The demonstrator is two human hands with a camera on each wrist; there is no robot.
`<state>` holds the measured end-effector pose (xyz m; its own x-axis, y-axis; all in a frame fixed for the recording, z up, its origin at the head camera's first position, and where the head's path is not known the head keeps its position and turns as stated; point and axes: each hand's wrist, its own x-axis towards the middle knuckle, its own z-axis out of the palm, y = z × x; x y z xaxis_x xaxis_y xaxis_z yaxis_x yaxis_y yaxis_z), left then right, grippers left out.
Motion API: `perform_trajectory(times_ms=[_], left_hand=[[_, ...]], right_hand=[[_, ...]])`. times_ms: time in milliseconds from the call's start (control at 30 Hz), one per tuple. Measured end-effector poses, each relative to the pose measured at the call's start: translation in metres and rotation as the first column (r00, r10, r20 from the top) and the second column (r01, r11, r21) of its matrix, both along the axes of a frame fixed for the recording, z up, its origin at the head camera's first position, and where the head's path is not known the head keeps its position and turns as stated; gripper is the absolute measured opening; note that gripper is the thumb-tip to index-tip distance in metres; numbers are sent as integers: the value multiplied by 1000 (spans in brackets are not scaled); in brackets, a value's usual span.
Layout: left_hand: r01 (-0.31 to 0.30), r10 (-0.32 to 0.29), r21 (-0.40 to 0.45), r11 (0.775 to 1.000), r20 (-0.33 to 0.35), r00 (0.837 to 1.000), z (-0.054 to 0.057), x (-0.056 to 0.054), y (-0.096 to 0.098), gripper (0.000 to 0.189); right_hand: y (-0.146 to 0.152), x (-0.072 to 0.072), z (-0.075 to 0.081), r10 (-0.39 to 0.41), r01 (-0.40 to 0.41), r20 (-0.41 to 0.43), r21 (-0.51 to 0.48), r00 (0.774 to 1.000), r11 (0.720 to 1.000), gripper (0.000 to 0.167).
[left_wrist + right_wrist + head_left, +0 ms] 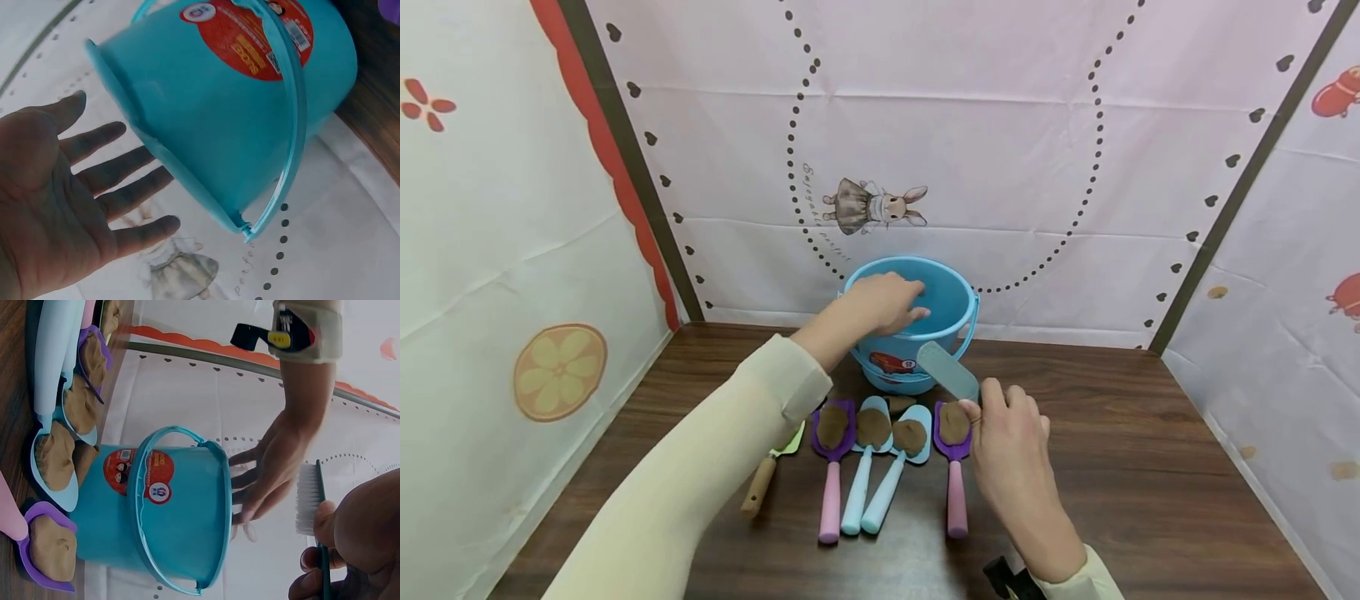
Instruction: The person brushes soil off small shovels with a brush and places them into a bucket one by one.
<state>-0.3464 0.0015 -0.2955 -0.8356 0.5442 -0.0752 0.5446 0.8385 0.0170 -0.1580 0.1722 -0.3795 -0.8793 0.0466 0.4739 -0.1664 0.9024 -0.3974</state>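
A light blue bucket [951, 292] with a red label and a swing handle stands upright near the back wall. Above its mouth my left hand [887, 304] reaches with fingers spread and nothing in them. In the left wrist view, the fingertips are close to the bucket rim [187, 181]; whether they touch it I cannot tell. My right hand [1011, 450] pinches a flat green brush [947, 371] in front of the bucket. White bristles [307, 499] show in the right wrist view, facing the left hand.
Several small shovels lie in a row before the bucket: two purple-bladed [831, 500] [956, 500], two light blue [857, 496] [883, 497], one green with a wooden handle [760, 487], partly behind my left sleeve. Brown sand-like lumps [910, 437] sit on them. Printed cloth walls surround the table.
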Motion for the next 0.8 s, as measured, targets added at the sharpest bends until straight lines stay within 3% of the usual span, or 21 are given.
perform_trajectory(times_ms=[100,200,267,400,467,500,567,700,800], left_hand=[[-8,10,19,1000,-117,993,-2,20,-10,57],[-7,21,56,998,-259,966,-8,45,-24,56],[13,22,94,996,-368,930,-17,62,-33,53],[73,35,171,983,-555,831,-42,93,-50,48],[89,58,214,973,-597,800,-55,106,-57,47],[91,73,236,967,-603,794,-61,112,-61,47],[77,111,281,957,-595,796,-71,124,-68,48],[4,195,359,933,-515,835,-85,141,-78,50],[-26,225,397,918,-465,856,-90,146,-82,51]], right_hand=[[-2,0,1,3,-3,31,4,1000,1000,31],[-4,1,1,6,-7,49,5,999,1000,29],[-5,2,1,4,-5,47,9,999,1000,29],[-8,4,2,10,-10,22,21,1000,1000,29],[-10,6,3,20,-20,9,25,1000,999,28],[-11,8,3,24,-24,5,25,1000,999,28],[-12,11,3,31,-31,6,24,1000,999,27],[-15,14,3,35,-36,22,21,999,999,26],[-16,13,4,40,-40,20,22,999,999,26]])
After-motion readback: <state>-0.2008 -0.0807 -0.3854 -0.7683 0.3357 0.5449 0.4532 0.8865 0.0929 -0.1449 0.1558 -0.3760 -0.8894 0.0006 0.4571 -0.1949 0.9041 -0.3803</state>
